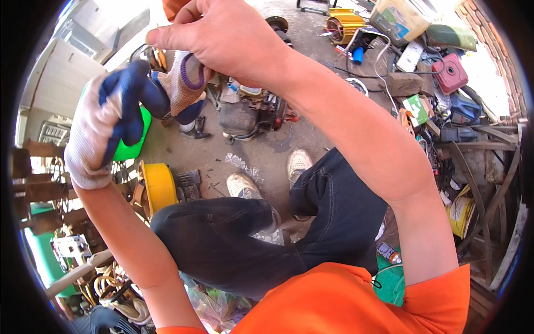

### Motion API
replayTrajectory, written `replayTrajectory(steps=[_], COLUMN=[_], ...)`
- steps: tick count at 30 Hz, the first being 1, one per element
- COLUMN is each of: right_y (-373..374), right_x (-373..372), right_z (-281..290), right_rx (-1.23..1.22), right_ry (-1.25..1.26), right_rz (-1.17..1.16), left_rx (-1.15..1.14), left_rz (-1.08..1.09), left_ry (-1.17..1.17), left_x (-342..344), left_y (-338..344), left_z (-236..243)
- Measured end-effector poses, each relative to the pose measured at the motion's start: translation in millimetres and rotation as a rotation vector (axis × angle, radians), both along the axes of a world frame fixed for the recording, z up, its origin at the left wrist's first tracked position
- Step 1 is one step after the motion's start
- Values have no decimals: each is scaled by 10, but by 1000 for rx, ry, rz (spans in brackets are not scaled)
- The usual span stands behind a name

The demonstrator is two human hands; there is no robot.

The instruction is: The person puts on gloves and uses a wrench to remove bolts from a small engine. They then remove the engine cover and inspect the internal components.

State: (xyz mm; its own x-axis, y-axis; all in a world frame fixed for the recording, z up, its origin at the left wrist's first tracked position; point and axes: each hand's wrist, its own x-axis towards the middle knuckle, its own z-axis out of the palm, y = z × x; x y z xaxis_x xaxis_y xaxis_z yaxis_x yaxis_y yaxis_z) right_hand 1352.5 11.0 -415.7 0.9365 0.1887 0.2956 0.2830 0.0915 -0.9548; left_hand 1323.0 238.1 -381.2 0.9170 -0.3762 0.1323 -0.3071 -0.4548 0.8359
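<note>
My left hand [114, 114], in a white knitted work glove with blue coating, is raised at the upper left. Its blurred fingers curl against a second work glove [181, 86], tan and blue with a purple cuff. My bare right hand [225, 42] reaches over from the right, right beside that cuff. The right thumb points left, apart from the finger above it; some fingertips are cut off by the upper edge. Whether any of its lower fingers sit inside the cuff is hidden. Below lies a dark, greasy engine [242, 114] on the floor.
A yellow ring-shaped part [158, 186] and a bright green container [133, 136] stand at the left. Around the right side are a yellow finned motor housing [344, 26], a red fuel tank [449, 73], a brick [404, 83], cables and a metal rack [484, 195].
</note>
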Motion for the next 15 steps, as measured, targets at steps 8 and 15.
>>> replayTrajectory(steps=[8,15], right_y=[-563,-1749], right_x=[-90,-1273], right_z=[295,286], right_rx=[235,329], right_ry=[209,66], right_rz=[147,-602], left_rx=[-87,-161], left_rz=[-223,-512], left_ry=[309,314], left_x=[259,280], left_y=[-842,-2131], left_z=[-58,-442])
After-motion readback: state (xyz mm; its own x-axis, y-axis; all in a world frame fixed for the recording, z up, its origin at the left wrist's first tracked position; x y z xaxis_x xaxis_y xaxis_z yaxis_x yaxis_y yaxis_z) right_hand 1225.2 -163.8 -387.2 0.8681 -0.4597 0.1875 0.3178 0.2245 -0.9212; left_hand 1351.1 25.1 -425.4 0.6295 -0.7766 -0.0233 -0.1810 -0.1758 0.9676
